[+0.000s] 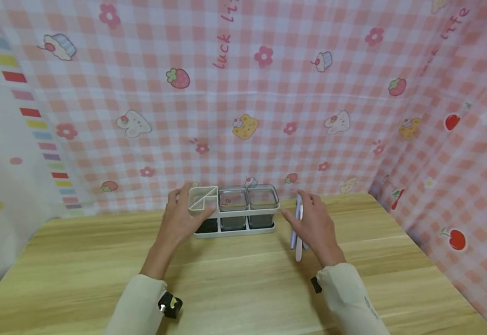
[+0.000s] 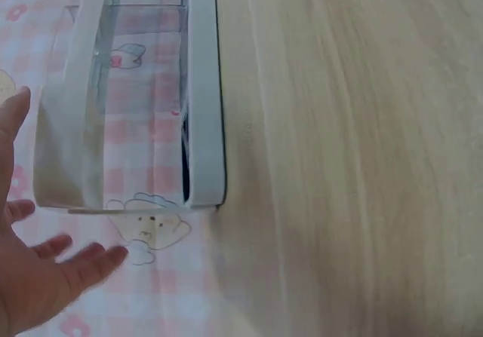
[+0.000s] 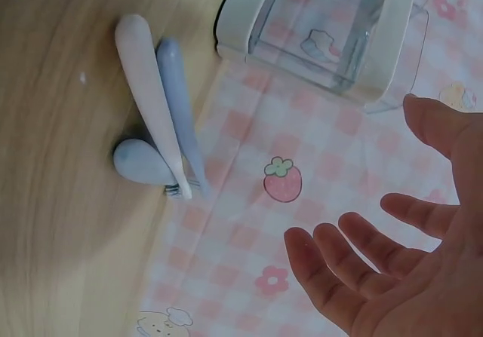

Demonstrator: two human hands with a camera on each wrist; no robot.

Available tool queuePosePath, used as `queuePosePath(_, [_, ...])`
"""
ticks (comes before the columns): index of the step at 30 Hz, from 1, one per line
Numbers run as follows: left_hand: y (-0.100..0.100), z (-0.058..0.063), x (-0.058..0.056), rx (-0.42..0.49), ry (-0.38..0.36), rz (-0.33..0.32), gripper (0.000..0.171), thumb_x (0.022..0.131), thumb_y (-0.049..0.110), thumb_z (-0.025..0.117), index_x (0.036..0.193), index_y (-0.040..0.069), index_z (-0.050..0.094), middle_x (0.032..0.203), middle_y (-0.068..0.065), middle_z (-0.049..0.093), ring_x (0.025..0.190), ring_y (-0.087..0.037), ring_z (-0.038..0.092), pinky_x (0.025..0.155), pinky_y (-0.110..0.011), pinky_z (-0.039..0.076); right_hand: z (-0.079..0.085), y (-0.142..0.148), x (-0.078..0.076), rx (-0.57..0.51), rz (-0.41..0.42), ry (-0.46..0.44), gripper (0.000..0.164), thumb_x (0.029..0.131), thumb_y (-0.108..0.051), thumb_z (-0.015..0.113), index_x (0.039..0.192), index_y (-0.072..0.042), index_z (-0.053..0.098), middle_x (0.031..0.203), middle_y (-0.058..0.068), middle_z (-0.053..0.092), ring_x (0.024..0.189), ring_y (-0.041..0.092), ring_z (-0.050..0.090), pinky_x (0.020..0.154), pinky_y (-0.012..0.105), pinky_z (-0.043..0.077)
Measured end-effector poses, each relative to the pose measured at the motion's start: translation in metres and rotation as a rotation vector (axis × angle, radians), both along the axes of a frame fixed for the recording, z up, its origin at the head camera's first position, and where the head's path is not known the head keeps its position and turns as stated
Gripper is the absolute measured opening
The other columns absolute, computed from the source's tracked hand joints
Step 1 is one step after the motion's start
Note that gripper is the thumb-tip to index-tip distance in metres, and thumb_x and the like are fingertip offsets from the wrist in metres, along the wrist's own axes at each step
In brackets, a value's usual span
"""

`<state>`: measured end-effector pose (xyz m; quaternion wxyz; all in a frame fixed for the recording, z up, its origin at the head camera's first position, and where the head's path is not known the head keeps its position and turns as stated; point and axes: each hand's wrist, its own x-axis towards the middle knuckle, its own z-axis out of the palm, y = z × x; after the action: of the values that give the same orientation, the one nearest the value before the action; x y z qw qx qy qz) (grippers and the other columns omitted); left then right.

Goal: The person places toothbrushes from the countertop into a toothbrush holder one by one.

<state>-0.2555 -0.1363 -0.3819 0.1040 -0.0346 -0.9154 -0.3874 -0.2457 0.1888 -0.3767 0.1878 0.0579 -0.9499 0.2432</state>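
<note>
A white two-tier toothbrush holder (image 1: 233,234) stands at the back of the table, with clear cups (image 1: 263,197) on its right and middle and a divided top section (image 1: 210,203) at its left end. My left hand (image 1: 179,218) is beside that left end, fingers spread; the left wrist view shows the hand (image 2: 45,277) apart from the holder. To the right of the holder is my right hand (image 3: 423,269), fingers relaxed and holding nothing. Near it lie a white toothbrush (image 3: 147,88), a blue-lavender toothbrush (image 3: 177,92) and a rounded pale-blue end (image 3: 142,162), its kind partly hidden.
A pink checked cloth (image 1: 264,93) hangs directly behind the holder and along the right side. The wooden table (image 1: 235,284) extends toward me, and its right edge slants beside the cloth. White cloth (image 1: 9,139) hangs at the left.
</note>
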Motion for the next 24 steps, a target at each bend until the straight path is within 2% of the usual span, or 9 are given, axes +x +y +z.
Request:
queuePosePath(7, [-0.002, -0.008, -0.006, 0.110, -0.019, -0.075, 0.095, 0.090, 0.055, 0.071, 0.162, 0.015, 0.023, 0.158, -0.026, 0.022, 0.135, -0.045, 0.039, 0.106, -0.066, 0.034, 0.000, 0.005, -0.007, 0.006, -0.033, -0.050, 0.070, 0.094, -0.039, 0.073, 0.148, -0.005, 0.046, 0.137, 0.028, 0.051, 0.117, 0.046, 0.054, 0.081, 0.061, 0.050])
queuePosePath(15, [-0.001, -0.014, -0.008, 0.126, -0.023, -0.092, 0.097, 0.089, 0.051, 0.073, 0.162, 0.013, 0.022, 0.159, -0.025, 0.021, 0.138, -0.045, 0.036, 0.107, -0.066, 0.032, -0.005, 0.009, -0.011, -0.022, -0.045, -0.105, 0.071, 0.095, -0.041, 0.072, 0.149, -0.004, 0.044, 0.139, 0.030, 0.049, 0.117, 0.047, 0.053, 0.084, 0.062, 0.049])
queuePosePath(24, [-0.002, -0.018, -0.011, 0.150, 0.011, -0.122, 0.096, 0.090, 0.046, 0.074, 0.161, 0.009, 0.021, 0.159, -0.023, 0.023, 0.139, -0.041, 0.034, 0.110, -0.063, 0.031, -0.010, 0.012, -0.018, -0.137, -0.014, -0.172, 0.073, 0.096, -0.037, 0.071, 0.151, 0.000, 0.040, 0.140, 0.029, 0.050, 0.124, 0.045, 0.050, 0.095, 0.061, 0.044])
